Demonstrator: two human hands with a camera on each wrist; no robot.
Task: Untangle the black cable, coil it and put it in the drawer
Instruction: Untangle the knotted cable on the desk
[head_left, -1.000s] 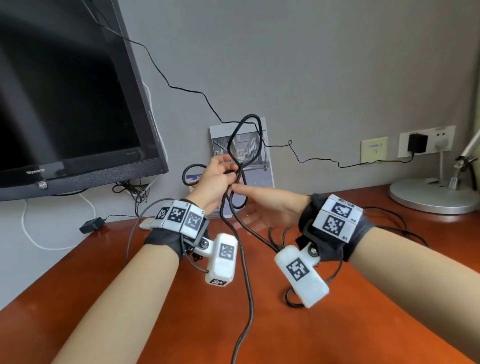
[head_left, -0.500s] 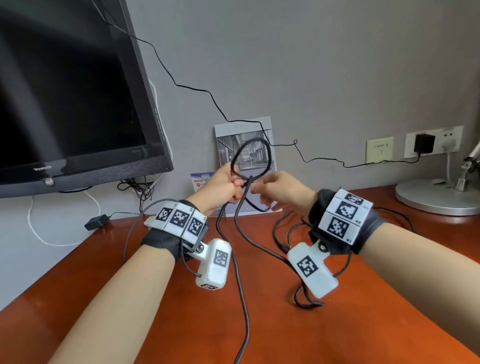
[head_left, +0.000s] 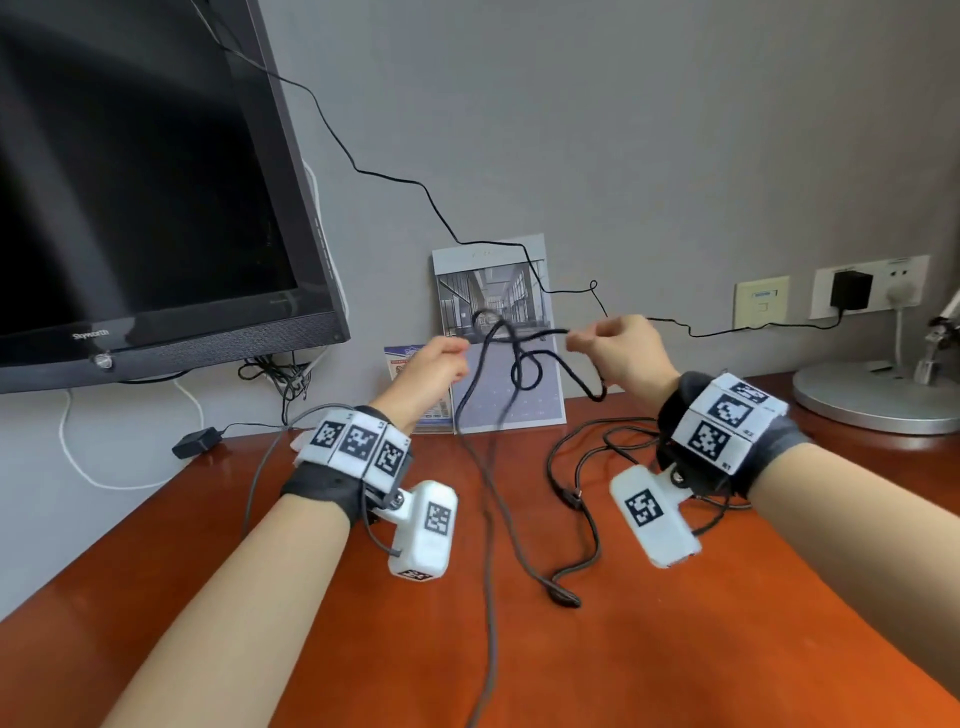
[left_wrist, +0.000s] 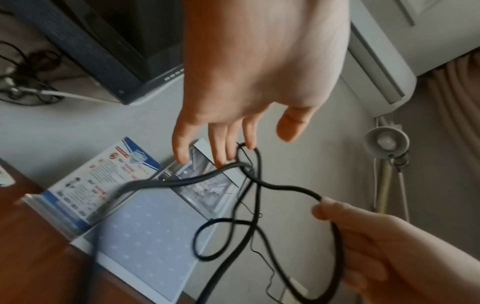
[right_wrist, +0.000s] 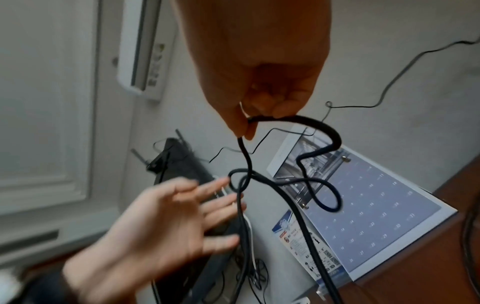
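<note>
Black cable (head_left: 511, 358) held in the air above the surface (head_left: 571, 649), in front of a calendar (head_left: 511, 395); knotted loops between the hands, rest trailing down. Right hand (head_left: 618, 353) pinches a bend of it. Left hand (head_left: 436, 364) looks fisted in head view; wrist views show its fingers (left_wrist: 221, 148) spread, just touching the knot.

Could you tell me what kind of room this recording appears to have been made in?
Probably a hotel room or a small bedroom with a desk. A wall-mounted television hangs above a reddish wooden desk, a calendar leans on the wall, and a desk lamp stands beside wall sockets.
</note>
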